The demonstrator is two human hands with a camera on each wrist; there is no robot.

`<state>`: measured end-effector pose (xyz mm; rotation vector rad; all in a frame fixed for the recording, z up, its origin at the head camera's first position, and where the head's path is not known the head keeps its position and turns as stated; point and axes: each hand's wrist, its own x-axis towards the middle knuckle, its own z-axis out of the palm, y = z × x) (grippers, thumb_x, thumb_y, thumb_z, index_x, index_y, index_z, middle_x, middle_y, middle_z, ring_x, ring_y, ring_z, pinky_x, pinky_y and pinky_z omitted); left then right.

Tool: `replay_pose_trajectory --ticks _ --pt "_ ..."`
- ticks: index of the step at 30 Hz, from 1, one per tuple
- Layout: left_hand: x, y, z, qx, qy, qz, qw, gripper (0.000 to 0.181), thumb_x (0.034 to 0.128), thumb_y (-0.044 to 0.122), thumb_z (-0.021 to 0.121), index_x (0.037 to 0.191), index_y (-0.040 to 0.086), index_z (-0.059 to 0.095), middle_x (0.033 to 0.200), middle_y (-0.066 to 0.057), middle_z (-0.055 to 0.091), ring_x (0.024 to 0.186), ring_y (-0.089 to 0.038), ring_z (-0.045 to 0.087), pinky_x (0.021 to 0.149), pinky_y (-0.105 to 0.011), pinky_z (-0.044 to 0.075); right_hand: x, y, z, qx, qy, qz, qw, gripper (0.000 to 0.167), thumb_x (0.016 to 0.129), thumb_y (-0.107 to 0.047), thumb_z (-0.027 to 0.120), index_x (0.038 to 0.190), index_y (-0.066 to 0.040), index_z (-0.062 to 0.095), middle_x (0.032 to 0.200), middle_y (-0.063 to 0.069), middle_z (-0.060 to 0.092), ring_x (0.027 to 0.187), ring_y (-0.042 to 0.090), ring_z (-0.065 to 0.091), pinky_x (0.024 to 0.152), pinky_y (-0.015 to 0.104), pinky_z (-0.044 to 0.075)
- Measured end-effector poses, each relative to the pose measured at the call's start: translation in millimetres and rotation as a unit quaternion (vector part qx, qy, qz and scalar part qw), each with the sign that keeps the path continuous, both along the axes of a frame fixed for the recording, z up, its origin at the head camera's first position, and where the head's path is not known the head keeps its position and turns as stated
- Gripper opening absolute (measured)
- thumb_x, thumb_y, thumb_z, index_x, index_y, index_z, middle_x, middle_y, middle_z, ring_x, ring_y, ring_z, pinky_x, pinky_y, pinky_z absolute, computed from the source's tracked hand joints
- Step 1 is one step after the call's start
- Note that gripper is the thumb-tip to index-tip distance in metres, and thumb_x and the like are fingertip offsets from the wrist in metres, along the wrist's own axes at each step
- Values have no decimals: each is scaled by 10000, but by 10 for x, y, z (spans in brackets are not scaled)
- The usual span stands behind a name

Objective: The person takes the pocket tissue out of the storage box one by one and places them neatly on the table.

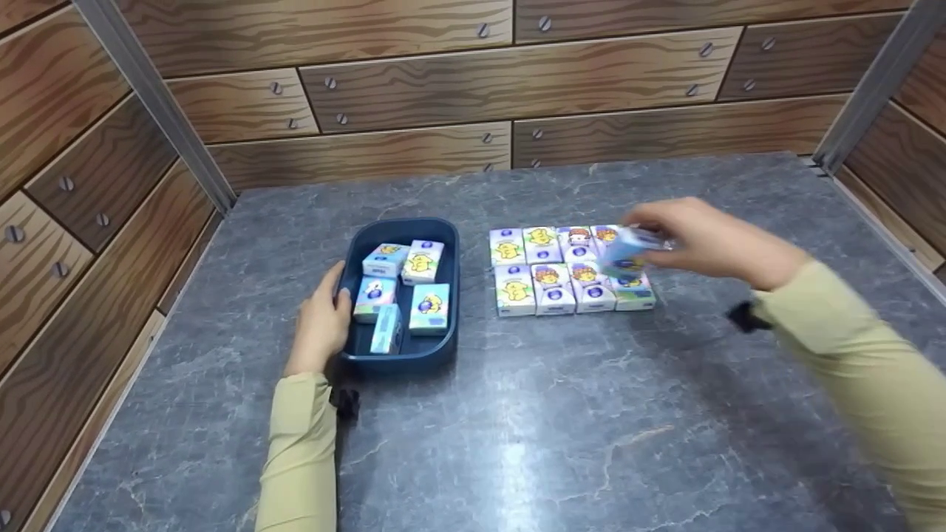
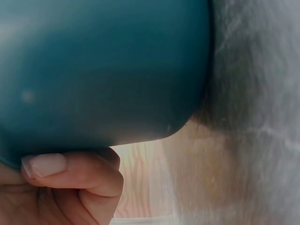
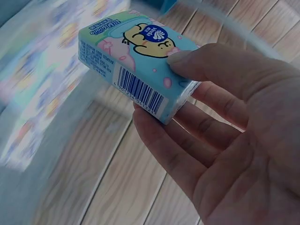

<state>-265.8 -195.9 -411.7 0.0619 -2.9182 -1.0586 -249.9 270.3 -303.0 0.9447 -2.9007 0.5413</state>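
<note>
My right hand point(image 1: 691, 233) pinches a light-blue pack of pocket tissues point(image 3: 140, 61) between thumb and fingers, its barcode side showing in the right wrist view. The pack is above the right end of two neat rows of tissue packs point(image 1: 554, 284) that lie side by side on the table, partly hiding them. At the left, my left hand point(image 1: 321, 321) holds the side of a dark blue plastic bin point(image 1: 452, 295), its thumb by the rim. Several loose tissue packs point(image 1: 429, 309) lie in the bin at different angles, one of them on its narrow side point(image 1: 386, 329).
The grey marbled tabletop point(image 1: 562, 414) carries the bin and the rows, with a gap between them. Wood-patterned panels point(image 1: 414, 96) stand behind and at both sides, joined by grey metal posts point(image 1: 148, 103) at the corners.
</note>
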Motion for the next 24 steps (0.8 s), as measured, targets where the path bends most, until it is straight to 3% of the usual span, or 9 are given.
replay_pose_trajectory --ticks 3,6,7,9,14,18,19,23,24 --pt "12 -9 -4 -14 -57 5 10000 501 1045 218 334 1535 189 237 1102 -306 574 649 -278 490 724 -440 407 64 314 -97 66 3 -390 9992 334 792 16 733 1111 -9 636 962 70 666 868 231 624 774 441 508" --pt "15 -12 5 9 -88 2 10000 503 1045 211 331 1537 183 229 1368 -276 451 856 -336 534 825 -474 389 126 576 -222 119 -77 -665 9977 320 788 15 727 1094 6 635 948 87 669 852 240 626 755 440 513" --pt "14 -9 8 8 -99 -3 10000 504 1045 211 329 1537 184 227 1379 -277 441 877 -347 537 832 -479 389 151 649 -266 128 -105 -750 9970 329 786 14 727 1101 12 633 956 96 671 857 247 629 753 441 514" --pt "8 3 11 6 -95 -14 10000 504 1045 211 328 1537 185 226 1369 -282 448 857 -350 539 827 -479 391 205 768 -347 195 -110 -809 9965 350 777 17 726 1111 27 624 967 116 665 862 264 628 749 451 516" --pt "4 7 5 -33 -88 -4 10000 503 1043 212 333 1536 185 234 1204 -308 535 733 -339 506 774 -463 400 339 878 -531 325 261 -507 9978 415 704 53 765 1095 13 632 1004 128 646 890 290 617 757 476 513" --pt "3 2 14 -79 -40 -5 10000 502 1042 210 334 1534 181 239 1219 -316 524 835 -389 547 816 -499 416 458 860 -629 546 383 -322 9973 393 677 62 790 1030 -48 658 998 80 656 896 265 623 758 456 515" --pt "5 1 10 -87 -7 -5 10000 500 1041 207 339 1532 176 246 1253 -304 514 840 -382 546 829 -499 411 493 853 -647 618 345 -321 9970 375 677 58 797 1008 -58 665 987 71 660 885 255 626 746 448 515" --pt "8 -3 4 -79 -39 -7 10000 503 1041 213 339 1534 181 241 1116 -303 551 690 -337 485 778 -470 400 621 839 -697 865 -116 -330 9956 304 671 49 816 920 -74 693 939 60 677 843 244 638 719 433 516" --pt "10 -8 5 -85 -32 -9 10000 502 1041 210 339 1533 174 244 1182 -291 541 715 -321 491 792 -467 394 644 833 -711 927 -269 -340 9947 282 679 44 815 902 -82 696 951 76 680 853 258 642 723 437 517"
